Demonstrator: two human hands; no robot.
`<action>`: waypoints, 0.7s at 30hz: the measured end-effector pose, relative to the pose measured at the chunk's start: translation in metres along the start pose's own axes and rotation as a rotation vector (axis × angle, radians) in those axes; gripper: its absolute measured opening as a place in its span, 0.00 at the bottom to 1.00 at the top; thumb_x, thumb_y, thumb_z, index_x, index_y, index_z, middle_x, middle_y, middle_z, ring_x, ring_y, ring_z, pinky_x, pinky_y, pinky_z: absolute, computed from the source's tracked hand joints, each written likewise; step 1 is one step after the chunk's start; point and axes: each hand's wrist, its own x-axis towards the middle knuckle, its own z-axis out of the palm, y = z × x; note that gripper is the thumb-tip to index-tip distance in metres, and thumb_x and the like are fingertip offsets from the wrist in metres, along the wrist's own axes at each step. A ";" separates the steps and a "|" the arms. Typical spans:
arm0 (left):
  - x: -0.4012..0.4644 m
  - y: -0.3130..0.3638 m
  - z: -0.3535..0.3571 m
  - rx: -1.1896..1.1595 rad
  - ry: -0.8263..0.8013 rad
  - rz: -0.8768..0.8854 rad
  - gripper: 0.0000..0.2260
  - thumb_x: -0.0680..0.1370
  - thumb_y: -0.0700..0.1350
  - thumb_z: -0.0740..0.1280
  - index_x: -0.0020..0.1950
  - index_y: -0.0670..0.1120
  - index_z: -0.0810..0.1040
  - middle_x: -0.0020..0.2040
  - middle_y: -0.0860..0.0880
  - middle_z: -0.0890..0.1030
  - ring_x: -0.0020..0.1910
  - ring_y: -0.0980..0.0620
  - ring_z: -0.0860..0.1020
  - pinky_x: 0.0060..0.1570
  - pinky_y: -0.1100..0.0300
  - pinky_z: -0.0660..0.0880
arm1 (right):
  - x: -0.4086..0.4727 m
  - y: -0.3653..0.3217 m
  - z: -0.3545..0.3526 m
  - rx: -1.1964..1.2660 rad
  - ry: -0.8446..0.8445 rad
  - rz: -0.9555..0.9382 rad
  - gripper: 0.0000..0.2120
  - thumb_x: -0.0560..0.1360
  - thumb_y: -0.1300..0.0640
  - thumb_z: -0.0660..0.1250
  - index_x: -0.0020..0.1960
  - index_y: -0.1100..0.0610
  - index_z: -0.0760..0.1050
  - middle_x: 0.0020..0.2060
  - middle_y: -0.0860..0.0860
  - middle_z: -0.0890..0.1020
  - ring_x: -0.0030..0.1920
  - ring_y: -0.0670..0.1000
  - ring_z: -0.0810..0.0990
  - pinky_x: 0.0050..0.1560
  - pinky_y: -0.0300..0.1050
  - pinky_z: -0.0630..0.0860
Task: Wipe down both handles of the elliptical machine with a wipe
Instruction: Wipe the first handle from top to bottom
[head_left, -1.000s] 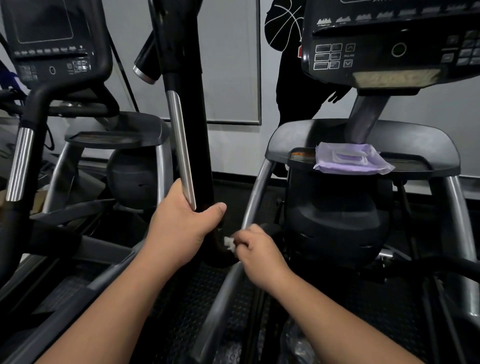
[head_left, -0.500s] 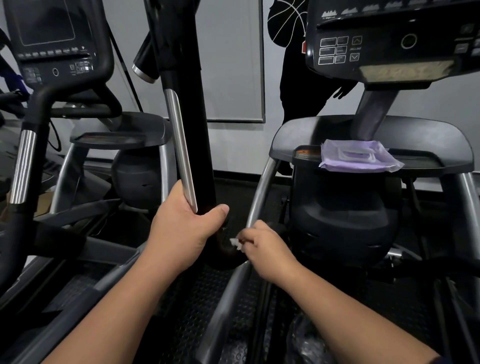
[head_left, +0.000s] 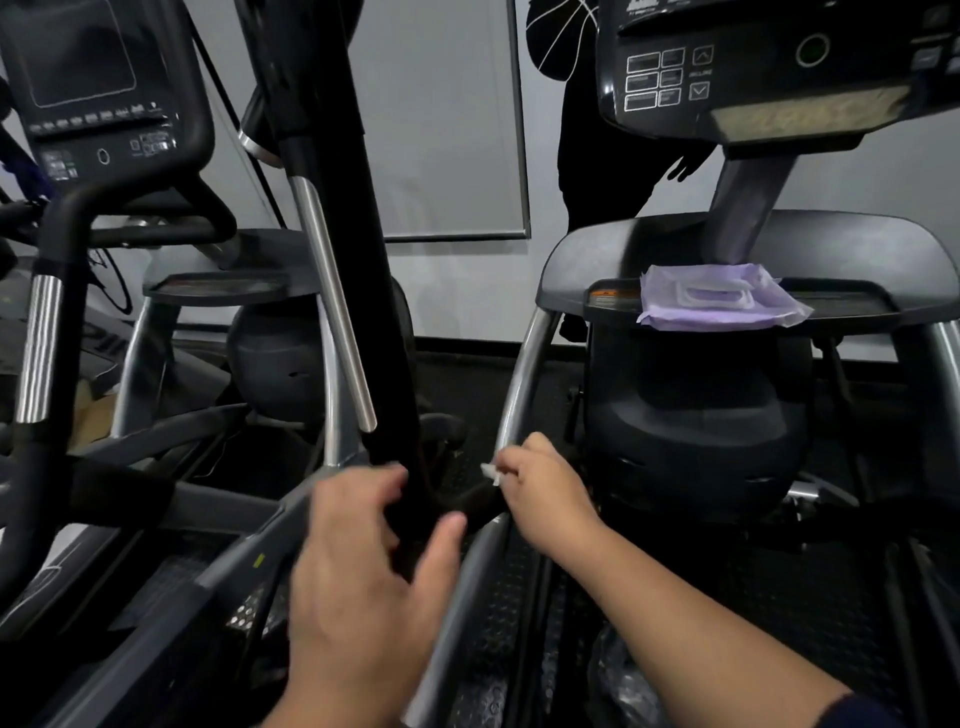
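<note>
My right hand (head_left: 545, 488) pinches the wipe (head_left: 489, 473) low beside the handle (head_left: 384, 322); my left hand (head_left: 363, 571), grip spread, hovers near its base. Judging by this, the other handle remains.

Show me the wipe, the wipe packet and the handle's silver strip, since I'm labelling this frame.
wipe (head_left: 489, 473): head view, white tip by the right hand's fingers.
wipe packet (head_left: 722, 299): head view, purple top.
silver strip (head_left: 332, 296): head view, mid-length.

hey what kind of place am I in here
Most likely a gym. An elliptical console hangs ahead, a second machine's console stands to the left, and a tall moving handle rises over rubber flooring.
</note>
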 end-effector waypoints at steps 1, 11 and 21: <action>-0.008 -0.002 0.006 0.074 -0.079 0.197 0.16 0.73 0.53 0.70 0.56 0.47 0.74 0.50 0.51 0.73 0.40 0.50 0.75 0.40 0.55 0.74 | -0.005 0.000 0.004 0.026 0.001 -0.053 0.07 0.78 0.58 0.63 0.46 0.52 0.80 0.43 0.47 0.69 0.42 0.48 0.75 0.44 0.41 0.73; 0.014 0.014 0.061 1.015 -0.899 0.521 0.17 0.82 0.41 0.53 0.70 0.35 0.65 0.61 0.33 0.73 0.62 0.35 0.71 0.67 0.38 0.62 | -0.004 0.017 0.008 0.115 0.043 -0.022 0.06 0.79 0.57 0.65 0.48 0.50 0.81 0.44 0.44 0.71 0.42 0.46 0.76 0.45 0.44 0.76; 0.014 0.004 0.076 0.917 -0.876 0.545 0.22 0.79 0.35 0.41 0.70 0.31 0.61 0.60 0.32 0.72 0.58 0.36 0.73 0.56 0.40 0.68 | 0.025 0.021 -0.008 -0.086 -0.124 0.001 0.12 0.79 0.58 0.60 0.53 0.50 0.81 0.48 0.49 0.70 0.48 0.51 0.74 0.47 0.45 0.71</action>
